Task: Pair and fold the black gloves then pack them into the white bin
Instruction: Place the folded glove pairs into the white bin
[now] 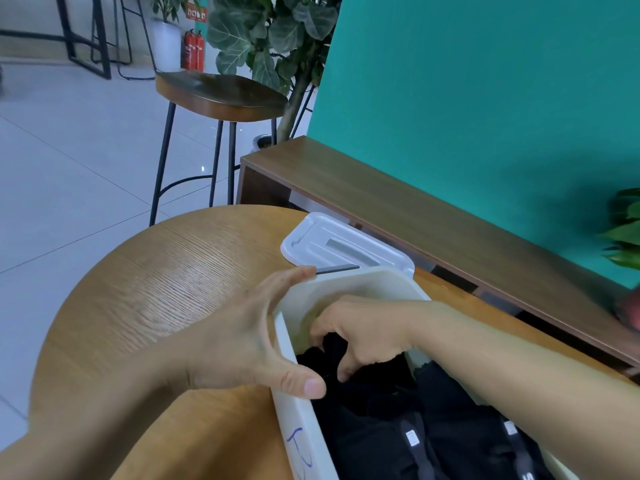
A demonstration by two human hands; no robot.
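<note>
Your right hand (pixel 367 337) inside bin (pixel 304 427), fingers curled on gloves (pixel 334 346), next to bare far end. Bin's long axis runs away from you. Left hand (pixel 242 341) spread, bracing bin's left wall, gripping nothing. Bin on bench (pixel 156 289).

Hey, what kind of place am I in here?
Probably an office lounge or café-style common area: a bar stool by a round wooden table, a potted plant, and fire extinguishers by the wall.

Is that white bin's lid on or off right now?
Off. The lid lies flat on the table behind the white bin, whose open top shows black gloves inside.
</note>
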